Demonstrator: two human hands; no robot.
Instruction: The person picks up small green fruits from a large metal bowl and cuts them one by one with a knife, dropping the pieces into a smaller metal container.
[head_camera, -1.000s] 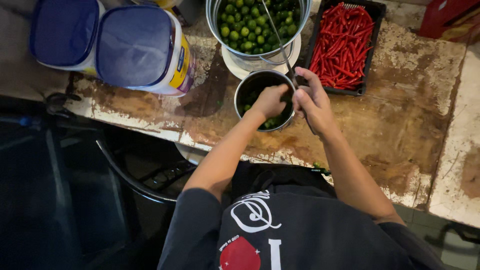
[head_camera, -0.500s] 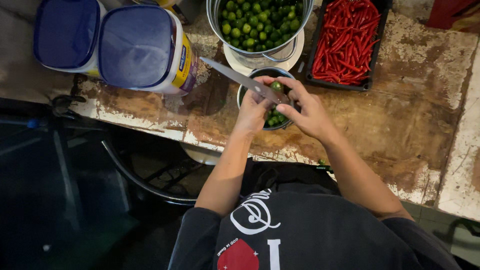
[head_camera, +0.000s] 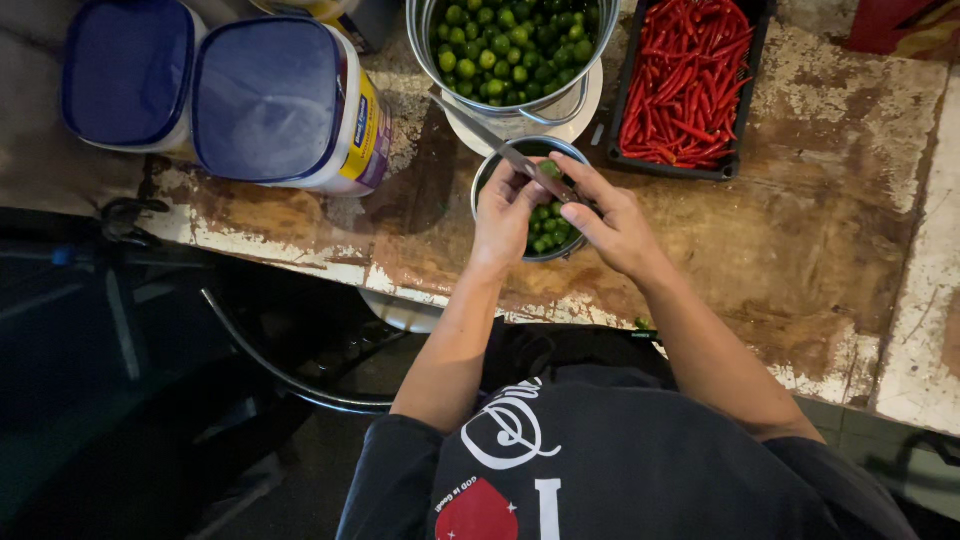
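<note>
Swinging from flat to slanting, knife (head_camera: 500, 145) in right hand (head_camera: 610, 225); left hand (head_camera: 510, 205) fingers pinch lime (head_camera: 549, 169).

Even overhead light fell on the worn table (head_camera: 830, 240), left the floor (head_camera: 120, 400) below dim; focus stayed sharp throughout.

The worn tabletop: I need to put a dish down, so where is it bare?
Bare wood lies right of the right hand, below the tray of red chillies, out to the tabletop edge. A smaller patch sits between the blue-lidded tub and the small bowl. Around the lime pot it is crowded.
</note>
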